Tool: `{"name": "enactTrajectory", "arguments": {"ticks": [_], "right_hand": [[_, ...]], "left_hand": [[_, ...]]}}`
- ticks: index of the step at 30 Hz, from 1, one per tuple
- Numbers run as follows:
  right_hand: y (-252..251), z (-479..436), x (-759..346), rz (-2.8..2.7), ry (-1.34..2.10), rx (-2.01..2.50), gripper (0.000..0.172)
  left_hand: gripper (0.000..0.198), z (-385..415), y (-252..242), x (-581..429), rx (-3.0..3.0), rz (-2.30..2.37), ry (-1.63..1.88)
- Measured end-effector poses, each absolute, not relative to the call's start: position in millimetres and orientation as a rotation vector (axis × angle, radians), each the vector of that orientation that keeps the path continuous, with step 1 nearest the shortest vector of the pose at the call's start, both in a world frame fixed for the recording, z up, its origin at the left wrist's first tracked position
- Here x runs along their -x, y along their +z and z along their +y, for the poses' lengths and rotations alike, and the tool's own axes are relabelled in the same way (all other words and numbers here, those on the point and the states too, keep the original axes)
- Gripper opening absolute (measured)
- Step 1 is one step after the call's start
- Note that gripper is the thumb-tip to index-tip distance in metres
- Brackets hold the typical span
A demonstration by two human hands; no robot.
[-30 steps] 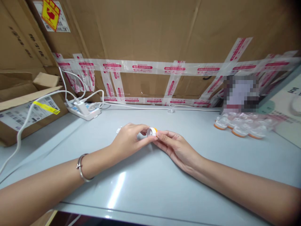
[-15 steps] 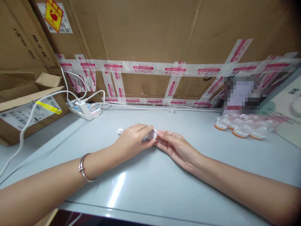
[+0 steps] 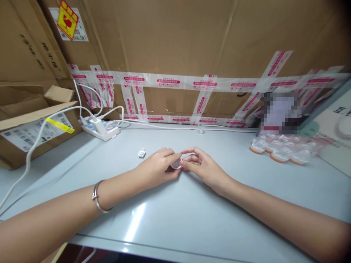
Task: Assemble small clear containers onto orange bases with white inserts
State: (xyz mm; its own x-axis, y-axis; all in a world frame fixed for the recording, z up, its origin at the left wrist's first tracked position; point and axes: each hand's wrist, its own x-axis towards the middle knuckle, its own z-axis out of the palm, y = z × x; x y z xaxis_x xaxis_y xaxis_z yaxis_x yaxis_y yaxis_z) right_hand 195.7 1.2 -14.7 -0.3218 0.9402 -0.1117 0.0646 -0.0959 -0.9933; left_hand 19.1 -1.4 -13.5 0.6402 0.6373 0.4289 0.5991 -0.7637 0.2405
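Both hands meet at the middle of the pale worktop (image 3: 175, 219), low over its surface, which steadies them. The left hand (image 3: 156, 168) and right hand (image 3: 201, 166) pinch one small clear round piece (image 3: 176, 164) between their fingers. A tiny white part (image 3: 141, 153) lies just left.

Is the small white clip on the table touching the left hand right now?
Apart. The head view shows the small white clip lying alone on the table, with a strip of bare grey surface between it and the left hand.
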Motion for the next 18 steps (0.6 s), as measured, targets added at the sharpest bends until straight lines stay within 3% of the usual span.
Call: {"name": "enactTrajectory", "arguments": {"ticks": [4,7,12,18], "right_hand": [[-13,5,-198,-1.43,1.533,1.153,0.04],[-10,5,-199,-1.502,1.519,1.174,0.035],[-8,6,-198,-1.644,1.419,1.231,0.026],[-11,10,-199,-1.764,1.239,1.317,0.027]], "left_hand": [[0.044,3,12,-1,-2.723,1.101,0.702],[0.036,15,36,32,-2.706,1.214,0.524],[0.043,33,47,75,-2.564,1.351,0.128],[0.028,39,30,70,-2.462,1.252,0.118]]}}
